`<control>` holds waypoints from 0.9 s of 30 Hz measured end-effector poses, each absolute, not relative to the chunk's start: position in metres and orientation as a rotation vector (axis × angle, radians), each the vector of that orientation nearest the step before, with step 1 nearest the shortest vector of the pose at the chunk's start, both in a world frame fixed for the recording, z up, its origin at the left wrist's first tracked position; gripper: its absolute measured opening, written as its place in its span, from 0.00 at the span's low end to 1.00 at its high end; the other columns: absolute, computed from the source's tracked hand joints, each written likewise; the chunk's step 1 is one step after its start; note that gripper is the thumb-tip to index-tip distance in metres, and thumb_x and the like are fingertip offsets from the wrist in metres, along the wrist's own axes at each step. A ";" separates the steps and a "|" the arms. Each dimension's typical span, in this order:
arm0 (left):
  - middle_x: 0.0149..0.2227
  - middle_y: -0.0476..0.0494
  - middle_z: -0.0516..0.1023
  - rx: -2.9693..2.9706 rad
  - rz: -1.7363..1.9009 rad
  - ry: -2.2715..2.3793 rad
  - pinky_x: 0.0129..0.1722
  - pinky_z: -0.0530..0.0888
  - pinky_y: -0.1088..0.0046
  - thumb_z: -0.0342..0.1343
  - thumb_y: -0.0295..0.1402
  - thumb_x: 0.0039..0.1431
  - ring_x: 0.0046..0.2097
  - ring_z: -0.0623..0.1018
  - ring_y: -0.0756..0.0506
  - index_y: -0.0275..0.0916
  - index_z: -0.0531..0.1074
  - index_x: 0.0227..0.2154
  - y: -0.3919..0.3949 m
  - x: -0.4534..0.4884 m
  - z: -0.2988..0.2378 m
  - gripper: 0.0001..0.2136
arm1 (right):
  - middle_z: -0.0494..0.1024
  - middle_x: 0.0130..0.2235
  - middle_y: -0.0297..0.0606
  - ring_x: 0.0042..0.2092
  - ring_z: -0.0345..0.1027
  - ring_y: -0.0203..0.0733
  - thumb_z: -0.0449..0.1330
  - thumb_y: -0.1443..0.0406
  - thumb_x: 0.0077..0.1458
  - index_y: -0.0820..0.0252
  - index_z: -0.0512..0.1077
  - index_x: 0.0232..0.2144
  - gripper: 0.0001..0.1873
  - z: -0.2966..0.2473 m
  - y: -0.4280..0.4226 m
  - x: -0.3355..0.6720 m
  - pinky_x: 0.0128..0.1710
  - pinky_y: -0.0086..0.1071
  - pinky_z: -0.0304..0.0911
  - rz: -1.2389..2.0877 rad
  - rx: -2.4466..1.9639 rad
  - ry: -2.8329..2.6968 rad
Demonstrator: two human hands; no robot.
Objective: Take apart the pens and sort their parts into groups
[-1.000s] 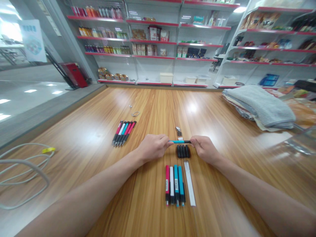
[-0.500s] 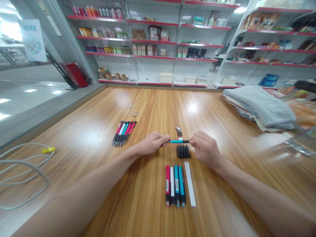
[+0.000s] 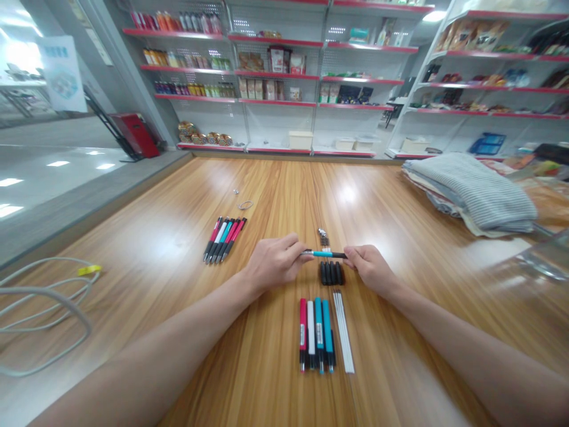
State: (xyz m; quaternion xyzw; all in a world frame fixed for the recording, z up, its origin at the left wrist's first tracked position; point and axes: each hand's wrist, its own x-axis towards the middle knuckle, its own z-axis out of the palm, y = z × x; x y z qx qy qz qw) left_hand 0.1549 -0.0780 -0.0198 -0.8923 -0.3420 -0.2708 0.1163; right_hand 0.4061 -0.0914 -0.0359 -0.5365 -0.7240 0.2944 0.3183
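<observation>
A blue pen with a black grip (image 3: 323,254) lies level between my hands, above the table. My left hand (image 3: 278,261) is closed on its left end, and my right hand (image 3: 365,265) pinches the black end. Just below the pen is a row of black pen grips (image 3: 331,273). Beyond it lie small metal tips (image 3: 322,233) and dark springs, partly hidden by the pen. Nearer to me are red, white and blue pen barrels (image 3: 318,332) in a row, with thin white refills (image 3: 344,332) to their right.
Several pens with grips fitted (image 3: 224,239) lie side by side at the left, near a small wire loop (image 3: 244,205). A pale cable (image 3: 66,305) curls at the far left. Folded striped cloth (image 3: 473,190) and a clear container (image 3: 544,255) are at the right. Shelves stand behind.
My left hand has turned over the pen's left end, its knuckles now higher. The right hand's fingers have shifted round the black end. The pen stays almost in place.
</observation>
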 end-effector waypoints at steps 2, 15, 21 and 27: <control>0.25 0.49 0.70 -2.606 -0.739 -0.933 0.23 0.55 0.72 0.46 0.41 0.63 0.26 0.69 0.51 0.38 0.68 0.26 -0.079 0.155 -0.018 0.15 | 0.51 0.17 0.29 0.20 0.44 0.30 0.44 0.50 0.61 0.60 0.54 0.15 0.28 -0.035 -0.091 0.406 0.21 0.29 0.40 0.770 -1.399 -1.923; 0.23 0.47 0.71 -2.548 -0.659 -0.845 0.21 0.50 0.71 0.44 0.41 0.64 0.23 0.68 0.51 0.37 0.66 0.24 -0.079 0.154 -0.015 0.17 | 0.49 0.18 0.29 0.20 0.43 0.30 0.44 0.50 0.60 0.59 0.53 0.15 0.28 -0.029 -0.089 0.410 0.21 0.29 0.41 0.861 -1.362 -2.003; 0.21 0.46 0.72 -2.582 -0.647 -0.849 0.21 0.50 0.73 0.43 0.42 0.65 0.22 0.67 0.52 0.36 0.67 0.23 -0.078 0.155 -0.016 0.19 | 0.50 0.18 0.29 0.21 0.45 0.30 0.44 0.50 0.60 0.59 0.52 0.15 0.27 -0.028 -0.090 0.409 0.21 0.29 0.42 0.806 -1.364 -2.015; 0.19 0.48 0.71 -2.764 -0.688 -0.989 0.22 0.51 0.74 0.42 0.41 0.65 0.21 0.67 0.52 0.36 0.66 0.20 -0.076 0.156 -0.026 0.21 | 0.56 0.18 0.30 0.21 0.50 0.31 0.44 0.54 0.62 0.60 0.55 0.17 0.25 -0.034 -0.091 0.411 0.23 0.29 0.45 0.643 -1.334 -2.098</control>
